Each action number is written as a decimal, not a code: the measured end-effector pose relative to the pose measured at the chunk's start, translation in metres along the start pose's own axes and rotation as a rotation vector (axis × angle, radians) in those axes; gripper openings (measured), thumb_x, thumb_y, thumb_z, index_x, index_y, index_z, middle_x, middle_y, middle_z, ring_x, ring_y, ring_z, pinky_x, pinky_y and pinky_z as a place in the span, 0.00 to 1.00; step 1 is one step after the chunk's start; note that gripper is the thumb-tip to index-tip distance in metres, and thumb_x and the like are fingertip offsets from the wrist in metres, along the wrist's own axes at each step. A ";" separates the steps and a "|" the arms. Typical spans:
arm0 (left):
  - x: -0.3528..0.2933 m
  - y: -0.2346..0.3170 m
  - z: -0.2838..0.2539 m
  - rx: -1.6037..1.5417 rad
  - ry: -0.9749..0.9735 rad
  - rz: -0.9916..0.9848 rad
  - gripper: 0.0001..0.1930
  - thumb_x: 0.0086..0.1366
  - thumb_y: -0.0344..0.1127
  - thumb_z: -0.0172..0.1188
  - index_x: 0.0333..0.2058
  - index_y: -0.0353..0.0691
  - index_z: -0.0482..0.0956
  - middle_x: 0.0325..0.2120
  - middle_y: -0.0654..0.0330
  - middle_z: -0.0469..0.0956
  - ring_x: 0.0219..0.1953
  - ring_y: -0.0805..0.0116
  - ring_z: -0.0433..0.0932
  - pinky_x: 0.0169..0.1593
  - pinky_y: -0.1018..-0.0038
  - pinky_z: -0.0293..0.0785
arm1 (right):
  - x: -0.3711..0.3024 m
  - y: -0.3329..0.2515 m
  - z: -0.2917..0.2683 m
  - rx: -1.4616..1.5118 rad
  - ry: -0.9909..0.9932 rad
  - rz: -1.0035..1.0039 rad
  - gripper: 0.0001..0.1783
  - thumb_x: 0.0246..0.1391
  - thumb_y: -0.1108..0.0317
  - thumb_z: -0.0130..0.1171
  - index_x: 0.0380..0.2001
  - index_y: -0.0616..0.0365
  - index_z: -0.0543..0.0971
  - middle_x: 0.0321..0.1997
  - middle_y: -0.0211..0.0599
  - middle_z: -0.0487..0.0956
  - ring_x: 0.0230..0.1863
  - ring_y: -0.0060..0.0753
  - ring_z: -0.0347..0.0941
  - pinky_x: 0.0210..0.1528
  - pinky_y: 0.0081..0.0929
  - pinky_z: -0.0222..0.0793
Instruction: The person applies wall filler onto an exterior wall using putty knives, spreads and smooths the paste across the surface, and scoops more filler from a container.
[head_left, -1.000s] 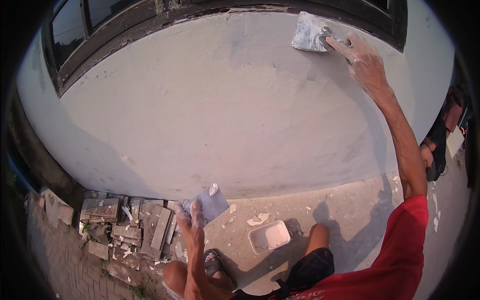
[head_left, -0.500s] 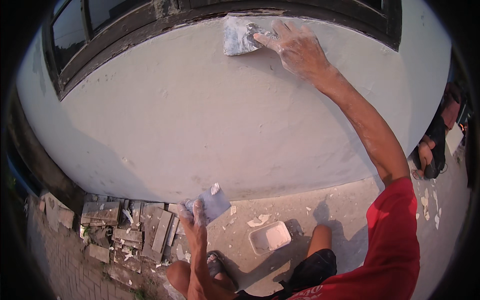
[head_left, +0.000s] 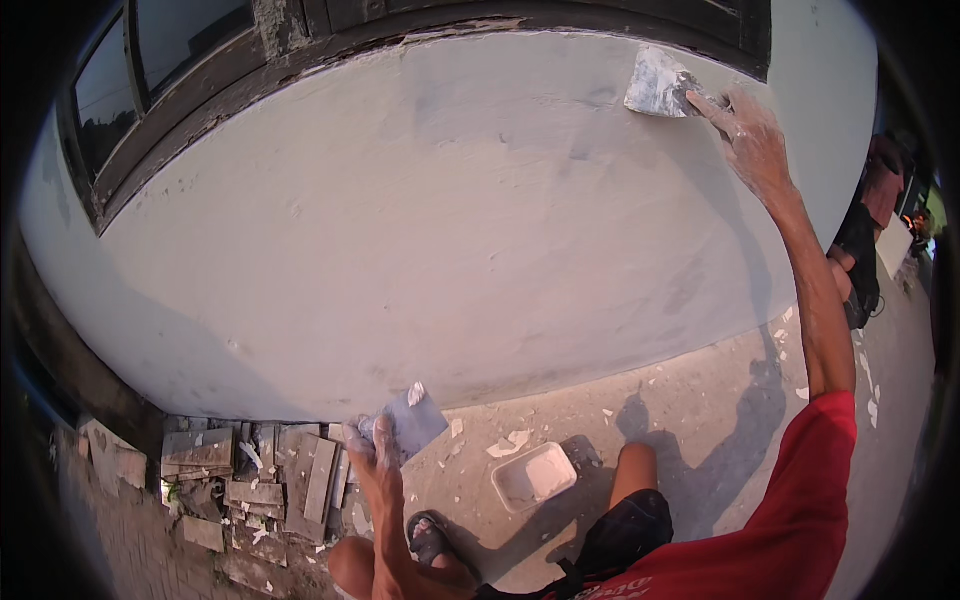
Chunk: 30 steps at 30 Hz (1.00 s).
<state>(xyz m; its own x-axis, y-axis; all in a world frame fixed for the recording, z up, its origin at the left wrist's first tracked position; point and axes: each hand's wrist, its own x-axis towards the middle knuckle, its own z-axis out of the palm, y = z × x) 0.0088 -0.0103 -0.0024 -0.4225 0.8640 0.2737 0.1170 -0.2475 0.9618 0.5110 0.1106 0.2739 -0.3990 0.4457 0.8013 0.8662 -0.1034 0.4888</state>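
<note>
My right hand [head_left: 752, 140] is stretched up to the right, closed on a putty knife [head_left: 661, 84] whose wide blade is smeared with white putty. The blade lies against the pale wall [head_left: 400, 220] just under the dark wooden window frame [head_left: 330, 58]. Low on the left, my left hand [head_left: 376, 450] grips a second putty knife [head_left: 415, 425], held away from the wall, with a dab of white putty at the tip of its flat blade. White residue coats the fingers of both hands. The handles are mostly hidden by my fingers.
A white rectangular tub [head_left: 535, 477] with pale putty stands on the concrete near my feet. Broken boards and tiles [head_left: 290, 475] are piled at the lower left. Flakes of plaster [head_left: 509, 444] litter the ground. Another person [head_left: 860, 240] is partly visible at the far right.
My right hand has swept the putty knife to the right along the wall beneath the window frame. My left hand still holds its knife in nearly the same place. The view has shifted slightly.
</note>
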 end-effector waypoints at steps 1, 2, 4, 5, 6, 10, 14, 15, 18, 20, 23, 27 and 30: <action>-0.001 0.002 0.000 -0.003 0.001 0.000 0.10 0.70 0.37 0.54 0.39 0.36 0.66 0.28 0.66 0.66 0.28 0.79 0.63 0.30 0.81 0.64 | -0.004 0.002 -0.002 -0.007 0.001 0.030 0.30 0.51 0.72 0.60 0.58 0.31 0.75 0.35 0.33 0.70 0.36 0.36 0.70 0.39 0.34 0.66; -0.002 0.008 0.003 -0.022 -0.011 -0.010 0.10 0.70 0.37 0.53 0.38 0.36 0.66 0.27 0.67 0.65 0.27 0.80 0.62 0.30 0.81 0.63 | -0.004 0.000 -0.006 -0.010 0.002 0.027 0.30 0.51 0.72 0.60 0.58 0.31 0.75 0.35 0.33 0.70 0.36 0.36 0.70 0.39 0.34 0.66; -0.004 0.010 0.004 -0.031 -0.008 -0.022 0.10 0.70 0.37 0.53 0.38 0.37 0.66 0.27 0.67 0.65 0.27 0.80 0.61 0.29 0.82 0.63 | 0.007 -0.026 -0.013 0.093 0.100 -0.045 0.30 0.51 0.75 0.57 0.56 0.31 0.77 0.33 0.29 0.68 0.32 0.31 0.70 0.35 0.31 0.73; -0.003 0.008 0.000 0.004 -0.002 -0.043 0.10 0.70 0.37 0.55 0.37 0.37 0.66 0.27 0.68 0.66 0.27 0.80 0.62 0.30 0.82 0.63 | 0.017 -0.048 -0.016 0.107 0.106 -0.049 0.30 0.51 0.75 0.57 0.56 0.31 0.77 0.33 0.29 0.68 0.32 0.31 0.70 0.35 0.31 0.73; -0.002 0.006 0.000 0.030 -0.005 -0.066 0.10 0.69 0.37 0.56 0.37 0.37 0.67 0.27 0.68 0.67 0.28 0.80 0.63 0.30 0.81 0.63 | 0.029 -0.069 -0.021 0.195 0.127 -0.026 0.29 0.52 0.73 0.58 0.57 0.32 0.76 0.33 0.29 0.68 0.31 0.30 0.70 0.32 0.29 0.74; -0.007 0.022 0.011 -0.058 -0.013 -0.113 0.10 0.69 0.37 0.56 0.35 0.38 0.66 0.26 0.68 0.67 0.28 0.81 0.62 0.30 0.81 0.62 | 0.052 -0.156 -0.025 0.536 0.167 0.082 0.26 0.53 0.69 0.60 0.57 0.37 0.76 0.32 0.29 0.66 0.26 0.27 0.69 0.26 0.25 0.76; -0.004 0.007 0.009 -0.058 0.013 -0.060 0.11 0.69 0.38 0.56 0.36 0.38 0.66 0.26 0.69 0.66 0.27 0.81 0.62 0.29 0.82 0.62 | 0.069 -0.227 -0.007 0.742 0.255 0.313 0.26 0.52 0.72 0.59 0.57 0.46 0.76 0.32 0.34 0.65 0.24 0.30 0.70 0.25 0.30 0.76; -0.004 0.005 0.008 -0.032 0.016 -0.034 0.11 0.68 0.38 0.57 0.37 0.38 0.67 0.26 0.69 0.67 0.27 0.80 0.62 0.29 0.82 0.62 | 0.073 -0.236 -0.004 0.766 0.302 0.389 0.26 0.51 0.72 0.59 0.56 0.48 0.76 0.32 0.36 0.65 0.24 0.31 0.70 0.24 0.31 0.76; -0.005 0.006 0.006 -0.031 0.082 0.006 0.11 0.68 0.38 0.57 0.38 0.37 0.67 0.26 0.69 0.67 0.27 0.80 0.63 0.29 0.82 0.63 | 0.081 -0.258 0.001 0.802 0.263 0.539 0.25 0.54 0.69 0.57 0.57 0.48 0.76 0.32 0.35 0.66 0.28 0.33 0.70 0.30 0.33 0.72; -0.004 0.003 0.001 -0.019 0.090 -0.005 0.12 0.68 0.38 0.57 0.38 0.37 0.67 0.27 0.68 0.68 0.27 0.80 0.64 0.30 0.82 0.63 | 0.085 -0.265 0.007 0.808 0.269 0.555 0.25 0.53 0.69 0.58 0.57 0.48 0.76 0.31 0.35 0.66 0.28 0.33 0.70 0.30 0.34 0.72; -0.004 0.010 -0.002 -0.014 0.076 -0.040 0.12 0.68 0.39 0.57 0.38 0.37 0.67 0.27 0.68 0.68 0.29 0.79 0.65 0.31 0.82 0.64 | 0.089 -0.269 0.015 0.792 0.278 0.574 0.25 0.52 0.70 0.58 0.56 0.49 0.76 0.31 0.35 0.66 0.28 0.34 0.70 0.29 0.34 0.72; -0.001 0.007 -0.005 -0.004 0.061 -0.019 0.11 0.70 0.38 0.55 0.39 0.36 0.67 0.27 0.67 0.69 0.28 0.81 0.64 0.29 0.82 0.64 | 0.079 -0.270 0.031 0.694 0.309 0.473 0.27 0.50 0.71 0.59 0.57 0.53 0.75 0.33 0.38 0.64 0.24 0.33 0.70 0.20 0.28 0.71; 0.000 0.014 -0.002 -0.038 0.043 -0.046 0.11 0.69 0.37 0.55 0.39 0.36 0.66 0.26 0.68 0.68 0.27 0.80 0.64 0.30 0.81 0.64 | 0.055 -0.262 0.030 0.708 0.301 0.453 0.27 0.51 0.71 0.59 0.57 0.53 0.75 0.32 0.37 0.65 0.25 0.32 0.70 0.20 0.28 0.71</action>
<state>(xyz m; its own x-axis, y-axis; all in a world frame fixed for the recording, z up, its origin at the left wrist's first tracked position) 0.0081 -0.0145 0.0108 -0.4651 0.8553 0.2282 0.0631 -0.2251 0.9723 0.2711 0.1887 0.1802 0.0506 0.2329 0.9712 0.9028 0.4053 -0.1442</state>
